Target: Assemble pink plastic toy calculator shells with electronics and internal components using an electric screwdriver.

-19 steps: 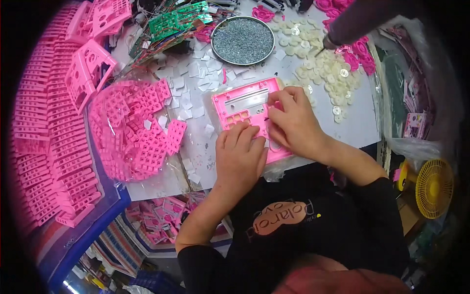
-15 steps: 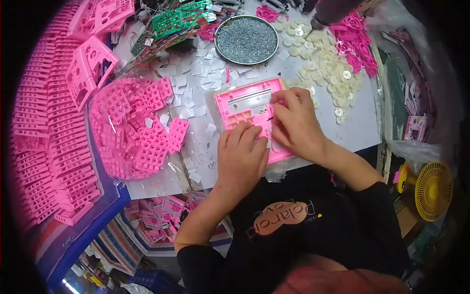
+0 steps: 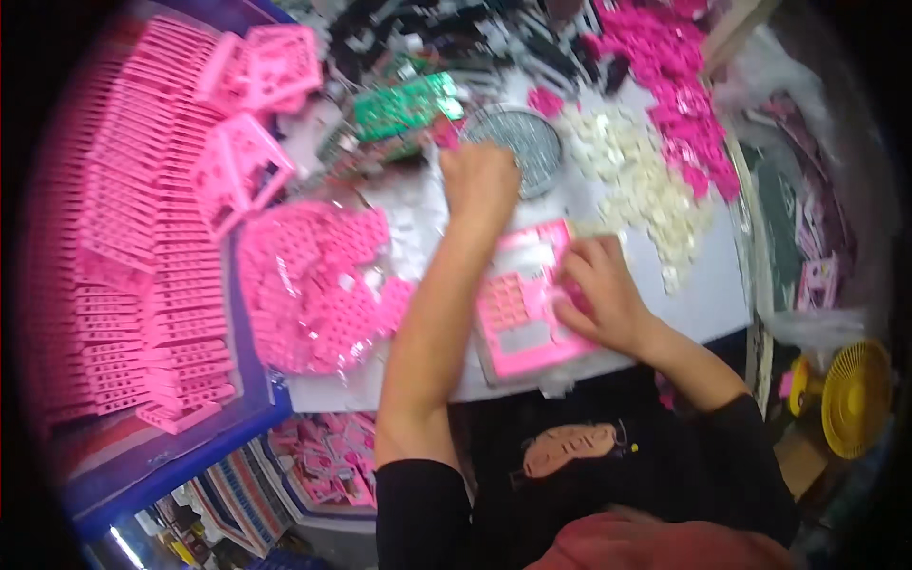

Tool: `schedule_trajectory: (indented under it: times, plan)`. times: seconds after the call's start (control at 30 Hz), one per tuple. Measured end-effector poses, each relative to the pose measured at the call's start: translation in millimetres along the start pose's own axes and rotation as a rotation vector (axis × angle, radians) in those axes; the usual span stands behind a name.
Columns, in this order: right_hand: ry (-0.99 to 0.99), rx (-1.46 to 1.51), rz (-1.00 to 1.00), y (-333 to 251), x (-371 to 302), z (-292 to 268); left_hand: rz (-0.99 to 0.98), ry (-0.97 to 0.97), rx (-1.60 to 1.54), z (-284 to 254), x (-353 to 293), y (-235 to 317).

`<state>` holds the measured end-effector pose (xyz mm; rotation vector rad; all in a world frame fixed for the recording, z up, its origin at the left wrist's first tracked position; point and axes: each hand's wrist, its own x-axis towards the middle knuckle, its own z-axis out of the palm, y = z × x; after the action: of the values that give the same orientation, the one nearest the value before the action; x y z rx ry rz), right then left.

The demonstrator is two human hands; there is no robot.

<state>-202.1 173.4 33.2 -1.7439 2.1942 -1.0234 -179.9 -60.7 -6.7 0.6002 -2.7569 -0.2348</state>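
Observation:
A pink plastic case (image 3: 532, 363), shaped like a calculator shell, lies on the white work surface in front of me. A pink keypad (image 3: 504, 302) sits in its left part, and a clear window area shows above it. My right hand (image 3: 608, 296) grips the case's right side, fingers bent, with the thumb over the face. My left hand (image 3: 482, 185) has its back up, beyond the case, by the left rim of a round dish (image 3: 540, 157) of small metal screws. A magenta piece (image 3: 446, 133) shows beside its fingers, which are blurred and partly hidden.
A clear bag of pink keypads (image 3: 313, 285) lies left of my forearm. Pink cases (image 3: 142, 190) stand stacked at far left. Green circuit boards (image 3: 407, 104) with wires lie behind. Whitish discs (image 3: 651, 180) and magenta parts (image 3: 679, 85) spread at right. A yellow fan (image 3: 855, 399) stands lower right.
My left hand has left the case's keypad area and reached away to the dish's left side. My right hand stays at the case's right side. The whole view has shifted.

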Motion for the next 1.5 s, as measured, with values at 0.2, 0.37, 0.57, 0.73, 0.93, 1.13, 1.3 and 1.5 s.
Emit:
schedule_trajectory:
  times: [0.2, 0.37, 0.57, 0.73, 0.93, 1.13, 1.3, 1.5]
  plan:
    - [0.485, 0.305, -0.075, 61, 92, -83, -0.004, -0.036, -0.051, -8, -4, 0]
    - [0.433, 0.701, -0.235, 96, 188, -128, 0.055, 0.0, -0.126, -3, 11, 23]
    - [0.074, 0.756, -0.001, 51, 176, -109, -0.087, -0.15, -0.007, 4, 8, 10]
    - [0.283, 1.044, 0.066, 26, 129, -81, 0.03, 0.057, -0.21, -24, -6, 17]
    - [0.155, 1.383, -0.026, -5, 43, -67, 0.078, 0.112, -0.593, -79, -106, 59]
    - [0.038, 1.309, -0.189, -30, 34, -64, 0.017, 0.093, -0.774, -77, -153, 74]
    - [0.021, 1.373, -0.242, -32, 34, -68, -0.189, 0.155, -1.211, -58, -170, 80]
    - [0.018, 1.424, -0.318, -33, 35, -62, -0.196, 0.118, -1.322, -53, -174, 77]
